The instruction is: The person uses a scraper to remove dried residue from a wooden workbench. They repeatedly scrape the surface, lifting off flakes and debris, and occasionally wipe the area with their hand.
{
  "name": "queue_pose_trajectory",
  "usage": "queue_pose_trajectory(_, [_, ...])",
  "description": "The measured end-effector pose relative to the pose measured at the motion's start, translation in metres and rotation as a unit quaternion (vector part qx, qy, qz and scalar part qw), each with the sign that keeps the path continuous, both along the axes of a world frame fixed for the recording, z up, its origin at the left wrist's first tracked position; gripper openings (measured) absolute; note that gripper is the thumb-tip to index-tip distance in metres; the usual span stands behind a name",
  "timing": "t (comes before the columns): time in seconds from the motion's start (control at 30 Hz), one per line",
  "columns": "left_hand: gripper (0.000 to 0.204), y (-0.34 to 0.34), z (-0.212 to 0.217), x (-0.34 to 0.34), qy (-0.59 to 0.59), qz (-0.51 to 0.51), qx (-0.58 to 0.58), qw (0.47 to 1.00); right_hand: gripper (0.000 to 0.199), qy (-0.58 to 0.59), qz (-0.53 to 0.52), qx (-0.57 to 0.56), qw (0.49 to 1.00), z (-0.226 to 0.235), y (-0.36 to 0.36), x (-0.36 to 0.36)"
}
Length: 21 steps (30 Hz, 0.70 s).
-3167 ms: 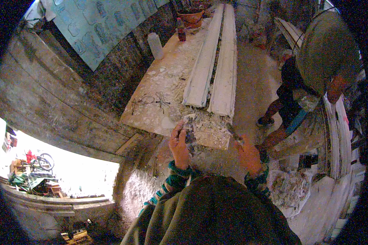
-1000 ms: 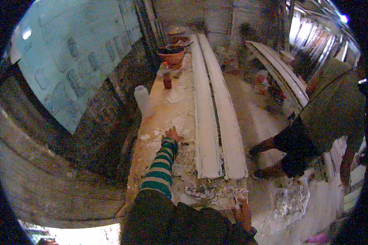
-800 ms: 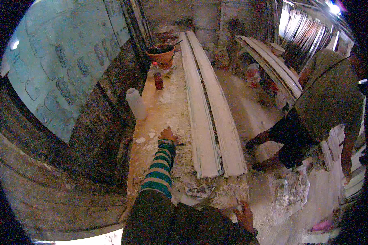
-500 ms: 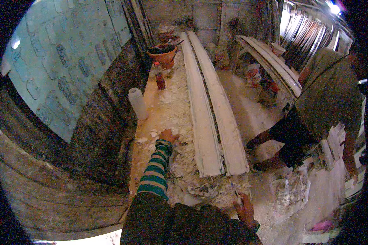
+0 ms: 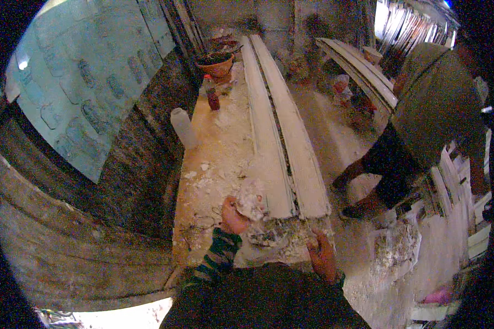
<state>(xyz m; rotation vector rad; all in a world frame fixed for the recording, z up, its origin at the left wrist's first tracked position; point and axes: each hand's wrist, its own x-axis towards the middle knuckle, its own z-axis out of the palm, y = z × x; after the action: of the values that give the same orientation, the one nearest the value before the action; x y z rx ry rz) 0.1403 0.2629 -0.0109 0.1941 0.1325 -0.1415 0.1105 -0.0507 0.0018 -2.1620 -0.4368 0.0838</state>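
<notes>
My left hand point(image 5: 235, 216), in a green-striped sleeve, is closed on a pale, ragged clump point(image 5: 250, 205) that looks like fibre or plaster scraps. It is just left of the near end of two long white moulding strips point(image 5: 271, 181), which lie side by side along the bench. My right hand point(image 5: 322, 256) is at the bench's near right corner, its fingers curled; what they hold is too blurred to make out. Between my hands lies a heap of dark and whitish scraps point(image 5: 266, 237).
White crumbs litter the wooden bench point(image 5: 197, 186). A white plastic bottle point(image 5: 183, 129), a dark red bottle point(image 5: 213, 96) and an orange basin point(image 5: 217, 67) stand along its left side. On the right a co-worker point(image 5: 436, 109) bends beside more white strips point(image 5: 362, 68).
My left hand has moved nearer and to the right, and now has the pale clump in it. My right hand has shifted up slightly; the thin tool seen in it before is no longer discernible.
</notes>
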Motion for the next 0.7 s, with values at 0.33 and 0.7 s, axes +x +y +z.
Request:
queue_pose_trajectory(0.33, [0.058,-0.187,-0.010,-0.031,0.006,-0.005,-0.058,0.998,0.042,-0.066,0.110,-0.018,0.992,0.018,-0.086,0.005])
queue_pose_trajectory(0.7, [0.050,-0.323,-0.107,-0.082,0.133,0.021,0.165,0.977,0.044,0.047,0.173,-0.231,0.956,0.000,-0.177,-0.031])
